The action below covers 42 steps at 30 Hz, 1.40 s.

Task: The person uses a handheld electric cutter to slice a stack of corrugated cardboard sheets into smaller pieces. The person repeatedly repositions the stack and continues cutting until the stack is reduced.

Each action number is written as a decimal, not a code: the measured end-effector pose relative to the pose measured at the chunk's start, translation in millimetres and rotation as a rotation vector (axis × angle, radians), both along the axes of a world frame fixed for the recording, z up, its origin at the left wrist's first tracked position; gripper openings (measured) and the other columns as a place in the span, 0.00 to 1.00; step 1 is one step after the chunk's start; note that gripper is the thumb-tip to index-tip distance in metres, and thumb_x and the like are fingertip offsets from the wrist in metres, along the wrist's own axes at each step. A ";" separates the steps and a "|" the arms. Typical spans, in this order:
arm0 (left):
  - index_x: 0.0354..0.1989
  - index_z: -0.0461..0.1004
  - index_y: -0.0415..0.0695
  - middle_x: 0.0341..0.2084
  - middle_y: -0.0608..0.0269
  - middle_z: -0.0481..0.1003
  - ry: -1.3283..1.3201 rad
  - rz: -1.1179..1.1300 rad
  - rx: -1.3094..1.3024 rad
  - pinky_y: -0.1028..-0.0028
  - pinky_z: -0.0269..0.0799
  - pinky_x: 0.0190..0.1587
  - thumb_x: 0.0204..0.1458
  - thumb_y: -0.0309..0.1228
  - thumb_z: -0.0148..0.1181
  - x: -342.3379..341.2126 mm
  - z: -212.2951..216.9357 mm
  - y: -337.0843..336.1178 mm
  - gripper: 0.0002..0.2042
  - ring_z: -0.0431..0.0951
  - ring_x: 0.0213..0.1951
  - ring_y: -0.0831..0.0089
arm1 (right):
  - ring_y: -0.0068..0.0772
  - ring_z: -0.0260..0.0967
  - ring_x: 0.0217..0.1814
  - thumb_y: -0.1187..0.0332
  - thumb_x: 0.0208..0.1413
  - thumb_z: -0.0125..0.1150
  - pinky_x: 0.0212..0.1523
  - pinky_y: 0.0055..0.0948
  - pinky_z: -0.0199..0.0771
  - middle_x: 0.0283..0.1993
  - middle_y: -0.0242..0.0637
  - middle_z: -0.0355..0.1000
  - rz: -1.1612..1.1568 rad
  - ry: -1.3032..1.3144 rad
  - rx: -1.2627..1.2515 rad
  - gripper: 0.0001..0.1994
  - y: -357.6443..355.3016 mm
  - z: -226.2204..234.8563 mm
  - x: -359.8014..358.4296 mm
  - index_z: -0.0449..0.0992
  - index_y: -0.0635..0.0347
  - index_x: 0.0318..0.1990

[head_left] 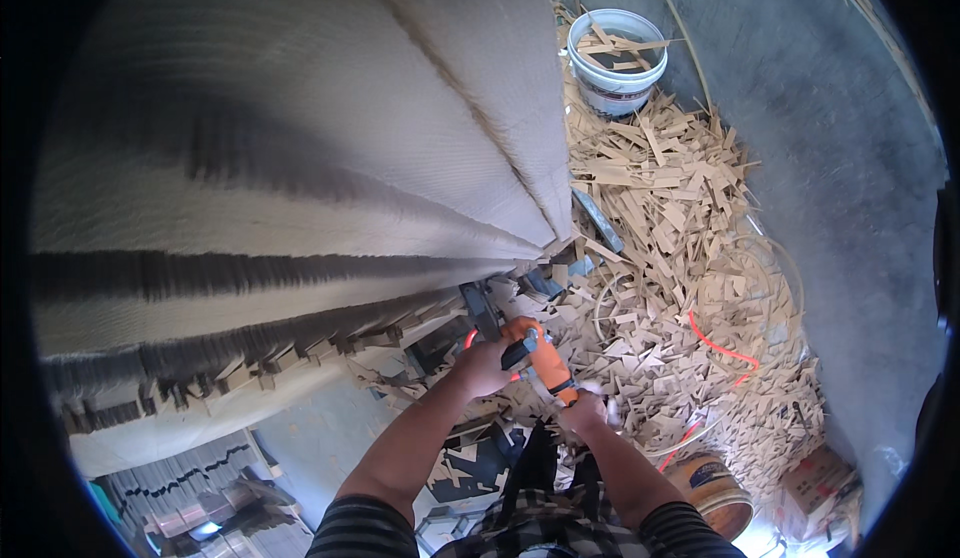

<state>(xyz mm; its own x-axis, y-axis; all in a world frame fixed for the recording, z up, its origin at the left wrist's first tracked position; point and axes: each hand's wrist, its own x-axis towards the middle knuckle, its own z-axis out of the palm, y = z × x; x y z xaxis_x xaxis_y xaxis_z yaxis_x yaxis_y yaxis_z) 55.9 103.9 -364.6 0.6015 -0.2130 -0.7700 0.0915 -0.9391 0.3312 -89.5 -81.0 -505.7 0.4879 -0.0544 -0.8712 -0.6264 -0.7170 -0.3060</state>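
An orange hand-held power tool (552,366) with black parts is in front of me, low beside the foot of a tall stack of cardboard sheets (400,148). My left hand (482,368) is closed round its black side handle. At the tool's near end my right hand (583,413) is closed on it, the fingers partly hidden. The tool's far end points toward the stack's lower corner, and its tip is hard to make out. Ragged cardboard tabs (270,368) stick out along the stack's lower edge.
Cardboard scraps (660,218) lie heaped over the floor. A white bucket (615,88) holding scraps stands at the far end. A yellowish bucket (735,508) and a cardboard box (815,480) are near right. An orange-red hose (722,350) winds across the scraps.
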 end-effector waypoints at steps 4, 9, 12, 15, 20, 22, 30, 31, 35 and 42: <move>0.52 0.66 0.48 0.28 0.51 0.76 0.039 0.017 0.016 0.61 0.72 0.38 0.40 0.35 0.61 3.4 -21.2 -0.7 0.26 0.77 0.34 0.56 | 0.46 0.71 0.46 0.61 0.41 0.58 0.46 0.39 0.71 0.41 0.45 0.74 -0.039 0.048 0.024 0.19 -1.2 -6.7 8.9 0.72 0.56 0.43; 0.52 0.65 0.49 0.27 0.51 0.76 -0.019 -0.055 0.026 0.61 0.71 0.37 0.40 0.35 0.61 2.7 -54.6 2.3 0.27 0.77 0.34 0.55 | 0.45 0.71 0.47 0.59 0.42 0.59 0.47 0.39 0.70 0.42 0.45 0.74 -0.056 0.076 0.005 0.19 1.3 -35.3 8.8 0.73 0.56 0.43; 0.52 0.66 0.48 0.27 0.49 0.76 0.026 -0.005 -0.026 0.61 0.71 0.37 0.39 0.36 0.61 4.6 -69.3 3.6 0.27 0.77 0.34 0.55 | 0.44 0.72 0.45 0.61 0.40 0.60 0.45 0.39 0.71 0.40 0.44 0.74 -0.091 0.066 -0.021 0.18 1.5 -37.4 13.6 0.75 0.54 0.41; 0.50 0.67 0.46 0.28 0.48 0.75 0.054 0.044 -0.091 0.61 0.71 0.38 0.38 0.35 0.61 0.9 -97.1 13.4 0.26 0.77 0.34 0.53 | 0.44 0.72 0.44 0.62 0.38 0.60 0.45 0.38 0.72 0.39 0.43 0.74 -0.094 0.066 -0.038 0.17 5.1 -59.2 7.6 0.75 0.53 0.40; 0.48 0.68 0.44 0.28 0.47 0.75 0.017 0.026 -0.072 0.62 0.71 0.38 0.37 0.34 0.61 8.3 -111.5 9.5 0.24 0.76 0.34 0.52 | 0.44 0.71 0.46 0.62 0.39 0.58 0.47 0.38 0.71 0.41 0.43 0.74 -0.060 0.085 -0.032 0.17 0.3 -70.8 18.0 0.75 0.52 0.41; 0.48 0.68 0.44 0.28 0.47 0.75 0.003 0.046 -0.120 0.62 0.71 0.38 0.37 0.34 0.60 3.3 -135.7 20.1 0.25 0.77 0.34 0.52 | 0.44 0.71 0.46 0.62 0.40 0.58 0.48 0.38 0.70 0.42 0.43 0.74 -0.089 0.106 -0.047 0.18 1.8 -77.4 20.4 0.74 0.53 0.42; 0.48 0.69 0.43 0.29 0.48 0.76 -0.015 0.087 -0.155 0.66 0.71 0.39 0.37 0.32 0.61 4.9 -179.1 27.6 0.25 0.77 0.35 0.58 | 0.43 0.71 0.47 0.62 0.41 0.57 0.47 0.38 0.71 0.42 0.44 0.73 -0.037 0.125 -0.086 0.18 4.9 -118.0 18.6 0.74 0.54 0.43; 0.48 0.69 0.41 0.30 0.50 0.76 -0.021 0.094 -0.178 0.68 0.71 0.39 0.37 0.31 0.62 5.5 -183.4 27.8 0.24 0.77 0.35 0.61 | 0.43 0.71 0.47 0.62 0.42 0.57 0.47 0.38 0.71 0.42 0.44 0.73 -0.029 0.141 -0.093 0.18 4.6 -120.3 19.9 0.74 0.54 0.43; 0.45 0.70 0.38 0.30 0.52 0.76 -0.031 0.142 -0.138 0.69 0.70 0.39 0.37 0.31 0.63 9.0 -189.7 26.1 0.23 0.77 0.35 0.64 | 0.42 0.71 0.47 0.61 0.43 0.57 0.47 0.37 0.71 0.42 0.43 0.74 -0.030 0.144 -0.108 0.17 4.7 -121.5 25.0 0.74 0.53 0.43; 0.48 0.70 0.46 0.34 0.47 0.75 -0.098 0.086 -0.200 0.64 0.71 0.43 0.35 0.31 0.58 21.1 -217.7 36.9 0.25 0.75 0.40 0.52 | 0.42 0.72 0.47 0.60 0.43 0.58 0.47 0.37 0.71 0.41 0.42 0.74 -0.046 0.175 -0.096 0.16 7.9 -118.5 31.9 0.75 0.55 0.41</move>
<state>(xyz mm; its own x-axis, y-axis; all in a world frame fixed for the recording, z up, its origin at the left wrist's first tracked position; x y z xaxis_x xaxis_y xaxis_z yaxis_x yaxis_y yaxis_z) 77.0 140.9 -582.2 0.6937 -0.2996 -0.6549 0.1269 -0.8443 0.5207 -57.6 -73.1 -624.2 0.3246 -0.1602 -0.9322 -0.6967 -0.7071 -0.1211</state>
